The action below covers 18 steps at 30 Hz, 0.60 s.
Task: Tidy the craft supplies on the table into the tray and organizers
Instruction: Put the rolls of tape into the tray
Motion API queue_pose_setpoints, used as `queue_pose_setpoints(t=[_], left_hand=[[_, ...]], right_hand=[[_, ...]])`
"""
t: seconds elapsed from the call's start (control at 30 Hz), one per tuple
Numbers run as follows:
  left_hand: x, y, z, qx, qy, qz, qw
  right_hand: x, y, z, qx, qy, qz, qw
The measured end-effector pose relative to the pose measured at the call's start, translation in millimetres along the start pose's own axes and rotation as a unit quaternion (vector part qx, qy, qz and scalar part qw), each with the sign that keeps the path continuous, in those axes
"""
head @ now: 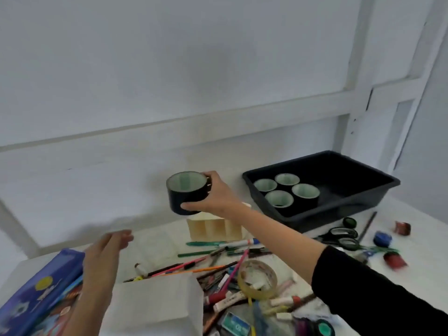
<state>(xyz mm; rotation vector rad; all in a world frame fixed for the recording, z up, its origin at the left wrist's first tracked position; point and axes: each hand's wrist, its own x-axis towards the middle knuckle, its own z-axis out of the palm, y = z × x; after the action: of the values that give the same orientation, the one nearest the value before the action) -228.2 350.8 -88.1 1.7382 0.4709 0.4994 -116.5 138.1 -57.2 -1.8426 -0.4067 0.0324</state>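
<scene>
Black tape roll (188,192) w/ green core, tilted, held in air by right hand (218,195). Black tray (339,166) back-right holds 4 matching rolls (279,198), upright.

A home craft corner — white table (412,241) strewn with pens (206,253), scissors (339,236), tape rolls (257,280), against white-painted framing (358,69).

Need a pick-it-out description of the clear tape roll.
Start at the black tray at the table's back right, then come forward to the pen pile. The clear tape roll lies on that pile, beside the right sleeve. It is the only see-through, yellowish ring; the black rolls sit in the tray, and one black roll is in the right hand.
</scene>
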Motion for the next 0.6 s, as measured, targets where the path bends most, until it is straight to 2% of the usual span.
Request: queue_pose_setpoints(t=[0.03, 0.2, 0.3, 0.47, 0.6], left_hand=[[-5, 15, 29, -0.007, -0.024, 0.027, 0.999], [-18, 38, 149, -0.012, -0.122, 0.037, 0.992], [-35, 56, 212, -0.017, -0.158, 0.052, 0.986], [-54, 67, 302, -0.028, -0.204, 0.045, 0.978], [-55, 55, 354, -0.003, -0.203, 0.049, 0.978]], right_hand=[[-2, 5, -25, -0.003, 0.029, 0.012, 0.999], [-19, 37, -128, -0.020, 0.128, 0.053, 0.990], [-26, 61, -169, -0.042, 0.152, 0.074, 0.985], [-37, 105, -230, -0.014, 0.179, 0.105, 0.978], [-35, 139, -273, -0.042, 0.203, 0.126, 0.970]])
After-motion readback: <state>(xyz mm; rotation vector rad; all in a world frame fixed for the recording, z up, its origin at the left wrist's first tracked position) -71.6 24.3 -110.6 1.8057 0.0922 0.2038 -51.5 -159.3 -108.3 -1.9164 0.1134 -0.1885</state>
